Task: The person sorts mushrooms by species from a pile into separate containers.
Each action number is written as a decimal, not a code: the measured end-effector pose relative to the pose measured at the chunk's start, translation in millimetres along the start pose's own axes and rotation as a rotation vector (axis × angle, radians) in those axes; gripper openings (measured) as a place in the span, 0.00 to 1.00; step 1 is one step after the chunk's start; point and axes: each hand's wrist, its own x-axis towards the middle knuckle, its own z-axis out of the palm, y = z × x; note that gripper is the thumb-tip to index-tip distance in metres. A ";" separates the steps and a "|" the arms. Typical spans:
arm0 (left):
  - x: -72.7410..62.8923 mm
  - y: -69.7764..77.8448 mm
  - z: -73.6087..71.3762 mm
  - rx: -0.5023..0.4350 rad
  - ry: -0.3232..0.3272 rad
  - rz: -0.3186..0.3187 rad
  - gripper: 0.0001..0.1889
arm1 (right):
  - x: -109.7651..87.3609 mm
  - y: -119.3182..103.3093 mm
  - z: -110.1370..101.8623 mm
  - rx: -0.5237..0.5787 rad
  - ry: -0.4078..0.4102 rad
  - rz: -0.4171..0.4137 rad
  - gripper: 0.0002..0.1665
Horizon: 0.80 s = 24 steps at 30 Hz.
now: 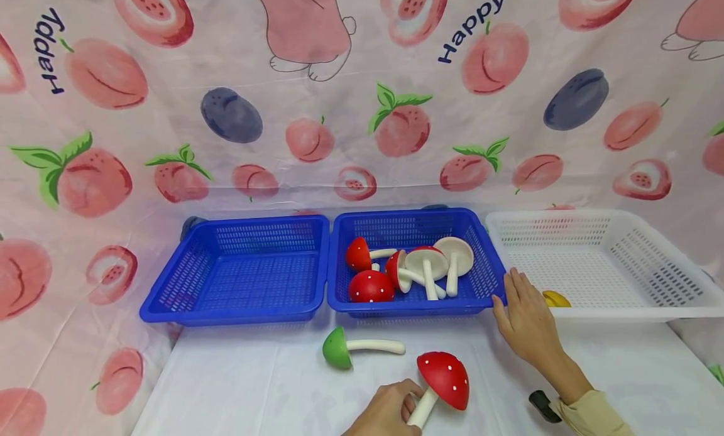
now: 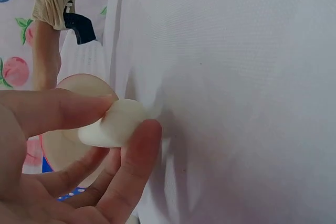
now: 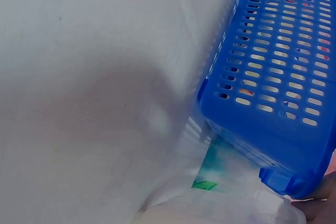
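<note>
Held by its white stem, a toy mushroom [image 1: 447, 379] with a red, white-dotted cap is in my left hand [image 1: 386, 409] above the near part of the table. The left wrist view shows thumb and fingers pinching the stem's end [image 2: 118, 124]. My right hand [image 1: 528, 320] rests with fairly straight fingers at the near right corner of the middle blue basket [image 1: 407, 307], where it meets the white basket. Its fingers [image 3: 323, 200] show at that corner in the right wrist view. A green-capped toy mushroom [image 1: 337, 348] lies on the table in front of the middle basket.
Several red toy mushrooms [image 1: 370, 287] lie in the middle basket. Another blue basket [image 1: 232, 313] stands to its left. In the white basket [image 1: 639, 312] on the right is a yellow object [image 1: 557, 299], partly behind my right hand. A fruit-patterned cloth [image 1: 362, 109] hangs behind.
</note>
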 end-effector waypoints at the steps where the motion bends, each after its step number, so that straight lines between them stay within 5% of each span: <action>1: -0.6 -0.3 -0.6 -0.002 0.005 0.009 0.20 | -0.1 0.2 0.3 0.000 0.000 0.000 0.34; 9: -4.9 0.0 -5.0 -0.028 0.035 0.054 0.21 | -0.2 1.0 0.9 0.005 0.008 -0.002 0.34; 24: -8.7 12.2 -11.6 0.001 0.023 0.044 0.19 | -0.1 1.1 1.3 0.004 0.012 0.005 0.34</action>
